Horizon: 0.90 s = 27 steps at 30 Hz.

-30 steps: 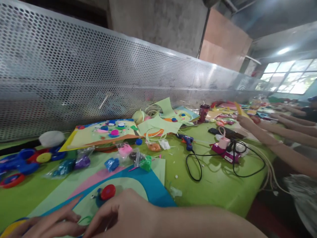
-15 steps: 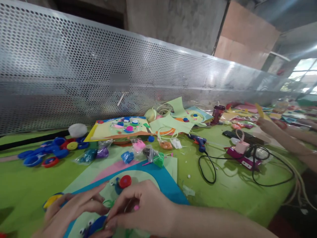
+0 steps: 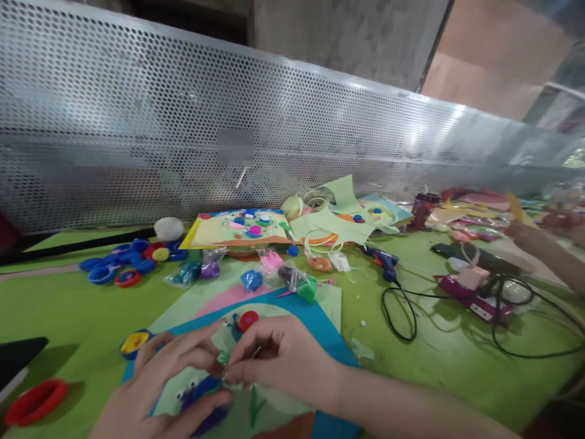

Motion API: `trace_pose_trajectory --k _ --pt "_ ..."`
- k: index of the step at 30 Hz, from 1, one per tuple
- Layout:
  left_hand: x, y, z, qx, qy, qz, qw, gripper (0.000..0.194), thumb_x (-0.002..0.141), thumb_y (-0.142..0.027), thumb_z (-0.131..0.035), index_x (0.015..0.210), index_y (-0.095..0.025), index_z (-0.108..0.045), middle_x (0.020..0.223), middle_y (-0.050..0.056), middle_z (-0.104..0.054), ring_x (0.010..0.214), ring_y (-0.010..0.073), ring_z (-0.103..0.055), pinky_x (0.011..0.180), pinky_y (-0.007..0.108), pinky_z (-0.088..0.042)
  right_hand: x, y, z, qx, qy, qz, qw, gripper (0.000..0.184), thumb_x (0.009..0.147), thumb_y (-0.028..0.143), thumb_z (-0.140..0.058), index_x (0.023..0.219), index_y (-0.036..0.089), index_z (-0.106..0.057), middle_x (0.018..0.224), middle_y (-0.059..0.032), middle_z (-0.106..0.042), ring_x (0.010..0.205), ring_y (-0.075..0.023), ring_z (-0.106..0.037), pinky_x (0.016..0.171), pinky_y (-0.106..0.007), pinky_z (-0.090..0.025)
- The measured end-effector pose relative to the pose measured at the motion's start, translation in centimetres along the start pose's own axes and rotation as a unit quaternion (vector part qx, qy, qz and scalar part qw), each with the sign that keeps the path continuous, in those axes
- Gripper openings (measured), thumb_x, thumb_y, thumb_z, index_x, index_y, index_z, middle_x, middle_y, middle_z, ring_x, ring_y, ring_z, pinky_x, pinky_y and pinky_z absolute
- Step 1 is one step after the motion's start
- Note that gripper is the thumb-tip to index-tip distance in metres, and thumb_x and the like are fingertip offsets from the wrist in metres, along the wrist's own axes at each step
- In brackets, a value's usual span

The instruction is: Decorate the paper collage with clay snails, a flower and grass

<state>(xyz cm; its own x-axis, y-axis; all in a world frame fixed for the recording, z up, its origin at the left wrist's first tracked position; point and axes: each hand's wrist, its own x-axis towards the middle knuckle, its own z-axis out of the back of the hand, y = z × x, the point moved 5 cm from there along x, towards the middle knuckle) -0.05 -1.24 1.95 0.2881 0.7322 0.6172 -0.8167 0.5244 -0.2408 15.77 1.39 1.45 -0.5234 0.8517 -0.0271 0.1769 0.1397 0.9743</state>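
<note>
My left hand (image 3: 164, 387) lies over the lower left of a paper picture with a blue border (image 3: 326, 341), its fingers and thumb apart around a blue clay figure (image 3: 205, 393) with googly eyes. Beside it, the fingertips of my right hand (image 3: 292, 360) are pinched together; whatever is between them is hidden. Just left of those fingertips shows a bit of green clay (image 3: 223, 356). Above my hands on the picture sits a red bottle cap (image 3: 248, 320) with a small blue clay figure against it. Part of the picture is covered by my hands.
Bagged clay lumps (image 3: 251, 280) lie behind the picture. Blue caps (image 3: 101, 274) are grouped at left, a red ring (image 3: 37, 402) nearer. At right lie a glue gun (image 3: 386, 263) and a corded power strip (image 3: 475, 299). A perforated metal panel (image 3: 297, 134) stands behind. Another person's arm (image 3: 543, 247) reaches in.
The view has turned a little left, so things sit farther right. A dark object and the red ring now show at left. My right hand stays pinched, its tips slightly higher above the blue figure.
</note>
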Motion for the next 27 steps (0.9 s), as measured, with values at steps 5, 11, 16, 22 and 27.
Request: trace_pose_trajectory --k 5,11,16,22,27 --pt "0.3 -0.3 0.5 0.017 0.005 -0.04 0.999 0.046 0.08 -0.058 -0.05 0.118 -0.034 -0.046 0.083 -0.005 -0.072 0.077 0.0165 -0.066 0.063 0.023 -0.054 -0.1 0.1 -0.1 0.016 0.002 -0.02 1.0 0.029 0.051 0.033 -0.081 0.063 0.014 -0.063 0.056 0.005 -0.058 0.051 -0.0051 -0.052 0.055 -0.019 -0.041" --pt "0.0 0.2 0.4 -0.033 0.007 0.005 0.999 0.024 0.073 -0.051 -0.063 0.087 -0.033 -0.056 0.088 -0.006 -0.066 0.093 0.021 -0.061 0.077 0.032 -0.05 -0.1 0.5 0.0 0.014 -0.013 -0.013 1.0 0.026 0.052 0.029 -0.081 0.063 0.014 -0.063 0.056 0.0047 -0.058 0.05 -0.0051 -0.052 0.052 -0.018 -0.039" --pt "-0.3 0.7 -0.1 -0.07 0.01 0.03 0.997 0.016 0.079 -0.046 -0.057 0.089 -0.034 -0.053 0.087 -0.007 -0.065 0.096 0.0199 -0.059 0.089 0.035 -0.042 0.0 0.7 0.2 -0.003 -0.019 -0.006 1.0 0.022 0.056 0.027 -0.079 0.063 0.015 -0.061 0.056 0.0055 -0.058 0.048 -0.0048 -0.05 0.053 -0.018 -0.041" --pt "0.2 1.9 0.4 -0.016 0.078 0.053 0.995 0.027 0.075 -0.06 -0.053 0.087 -0.037 -0.059 0.102 -0.005 -0.067 0.098 0.0224 -0.061 0.077 0.036 -0.049 0.0 1.4 0.9 -0.157 -0.033 0.057 0.985 0.007 0.07 0.021 -0.068 0.07 0.016 -0.063 0.066 0.0023 -0.06 0.059 -0.0087 -0.055 0.057 -0.02 -0.044" --pt "-0.4 2.4 0.5 0.014 0.14 0.049 0.989 0.06 0.074 -0.07 -0.045 0.129 -0.047 -0.033 0.094 -0.006 -0.073 0.091 0.0246 -0.065 0.089 0.047 -0.04 -0.6 1.8 0.0 -0.422 0.024 0.132 0.896 0.026 0.078 0.015 -0.06 0.104 0.018 -0.063 0.092 -0.004 -0.066 0.083 -0.0159 -0.059 0.071 -0.026 -0.046"
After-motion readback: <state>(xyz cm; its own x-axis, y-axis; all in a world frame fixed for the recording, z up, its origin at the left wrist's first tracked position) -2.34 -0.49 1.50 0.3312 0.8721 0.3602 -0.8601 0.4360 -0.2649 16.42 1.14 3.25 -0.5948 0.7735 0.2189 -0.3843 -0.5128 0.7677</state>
